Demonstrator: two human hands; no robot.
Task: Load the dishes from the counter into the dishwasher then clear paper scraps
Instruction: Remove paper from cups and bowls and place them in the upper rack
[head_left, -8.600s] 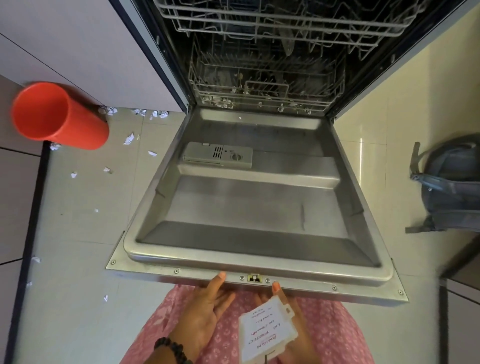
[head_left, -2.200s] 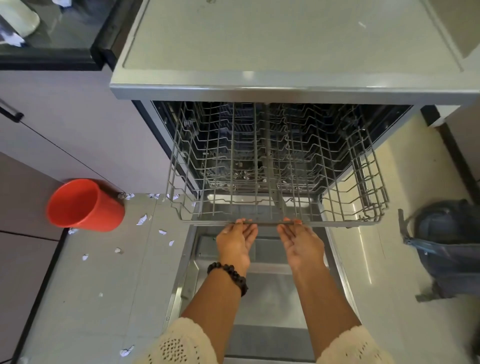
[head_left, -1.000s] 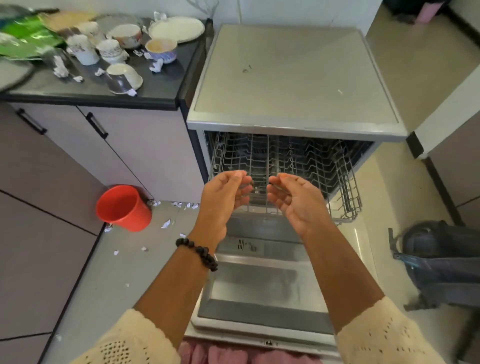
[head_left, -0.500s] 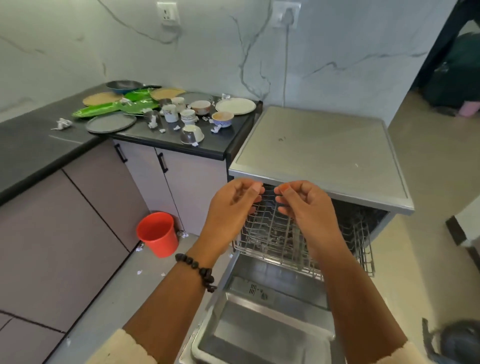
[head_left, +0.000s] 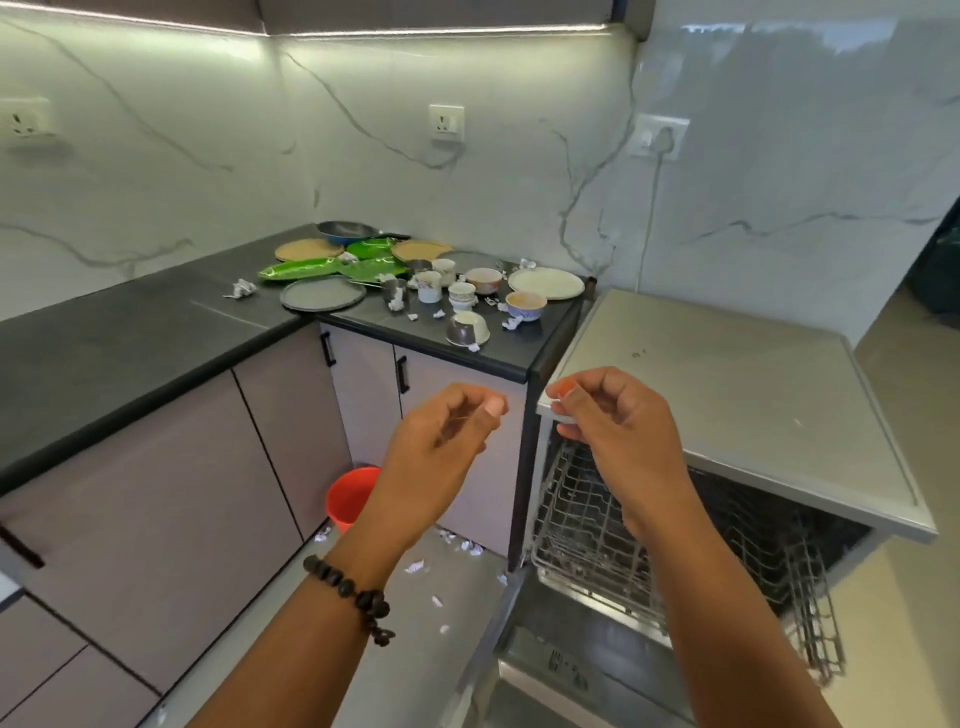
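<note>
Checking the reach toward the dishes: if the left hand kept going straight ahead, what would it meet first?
Probably the tipped-over bowl near the counter edge; the left hand looks unobstructed before it, though depth is uncertain.

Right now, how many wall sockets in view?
3. Left socket at the frame's far left; middle socket above the counter; right socket behind the dishwasher, cable plugged in. More may lie out of frame.
</note>
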